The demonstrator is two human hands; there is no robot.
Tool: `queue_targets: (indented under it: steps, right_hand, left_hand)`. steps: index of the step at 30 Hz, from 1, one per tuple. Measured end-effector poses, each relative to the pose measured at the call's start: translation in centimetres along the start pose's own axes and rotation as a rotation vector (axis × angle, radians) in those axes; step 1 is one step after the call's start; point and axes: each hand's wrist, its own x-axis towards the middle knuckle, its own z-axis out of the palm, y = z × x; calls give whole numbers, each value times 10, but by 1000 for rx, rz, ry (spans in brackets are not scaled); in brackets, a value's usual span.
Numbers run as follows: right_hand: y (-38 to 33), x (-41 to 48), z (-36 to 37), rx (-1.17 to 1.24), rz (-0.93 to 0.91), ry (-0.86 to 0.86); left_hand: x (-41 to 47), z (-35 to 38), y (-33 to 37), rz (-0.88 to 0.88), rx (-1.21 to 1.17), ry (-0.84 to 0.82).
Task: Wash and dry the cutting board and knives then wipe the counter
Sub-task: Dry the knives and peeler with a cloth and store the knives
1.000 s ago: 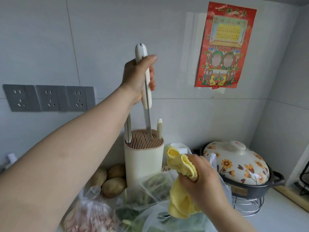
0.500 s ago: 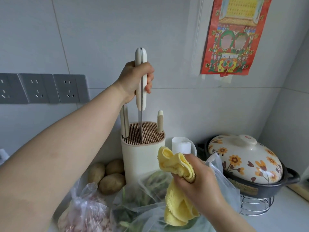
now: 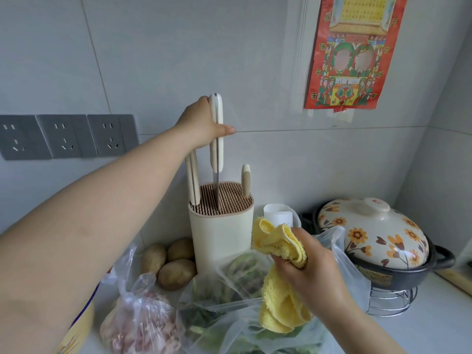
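Note:
My left hand (image 3: 201, 123) grips the cream handle of a knife (image 3: 216, 139) held upright, its blade sunk most of the way into the bristle top of the cream knife holder (image 3: 221, 231). Two other cream-handled knives stand in the holder, one on the left (image 3: 192, 180), one on the right (image 3: 246, 180). My right hand (image 3: 310, 269) holds a crumpled yellow cloth (image 3: 278, 300) low in front of the holder. The cutting board is not in view.
Potatoes (image 3: 175, 273) lie left of the holder. Clear plastic bags of greens (image 3: 229, 290) and of pinkish food (image 3: 143, 320) crowd the white counter (image 3: 434, 328). A flowered clay pot (image 3: 370, 238) sits on a wire stand at the right. Wall sockets (image 3: 66, 135) are at the left.
The knife has gone down further into the holder, with my left hand lowering along with it. My right hand keeps the yellow cloth in about the same place.

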Motion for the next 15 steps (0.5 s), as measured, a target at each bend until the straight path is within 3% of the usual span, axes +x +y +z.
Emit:
queue_targets:
  steps: [4, 10, 15]
  right_hand:
    - [-4, -1, -2, 24, 15, 16]
    - [-13, 2, 5, 131, 116, 29]
    - [-26, -2, 6, 147, 154, 3]
  left_hand:
    - [-18, 24, -12, -40, -36, 67]
    - [-32, 49, -24, -187, -9, -23]
    - [-35, 51, -26, -207, 43, -82]
